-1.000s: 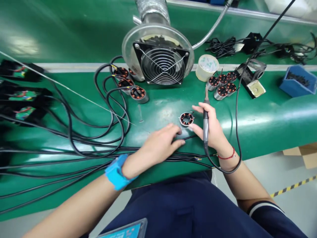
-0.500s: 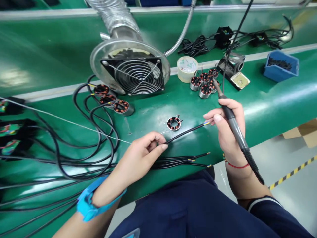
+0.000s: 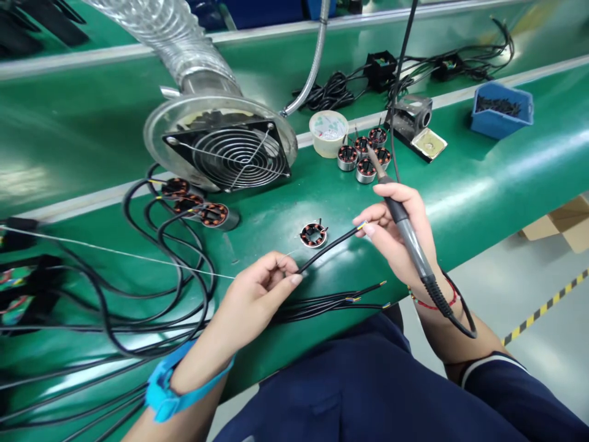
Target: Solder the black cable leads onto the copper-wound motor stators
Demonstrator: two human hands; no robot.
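Note:
My left hand (image 3: 255,301) is closed on a black cable (image 3: 327,248), with a thin strand of solder wire (image 3: 133,255) running through the same fingers. In my right hand (image 3: 421,224) a soldering iron (image 3: 411,238) lies across the palm, its tip pointing up and away. Thumb and fingertips of that hand pinch the cable's stripped end, where blue and yellow wire ends (image 3: 362,226) show. Just behind the cable, a ring-shaped motor stator (image 3: 313,235) with copper windings sits on the green bench. More black cables (image 3: 331,306) with bared ends lie nearer my body.
A fume extractor fan (image 3: 243,156) stands at the back. Several wound stators (image 3: 366,170) cluster beside a round tub (image 3: 328,136). Further right are an iron stand (image 3: 409,116) with a sponge (image 3: 429,144) and a blue bin (image 3: 501,120). Wired stators (image 3: 216,216) sit left.
The view has shifted, so the bench items appear further left. Both hands keep their holds on the cable and the iron; the iron's cord now loops beside my right wrist.

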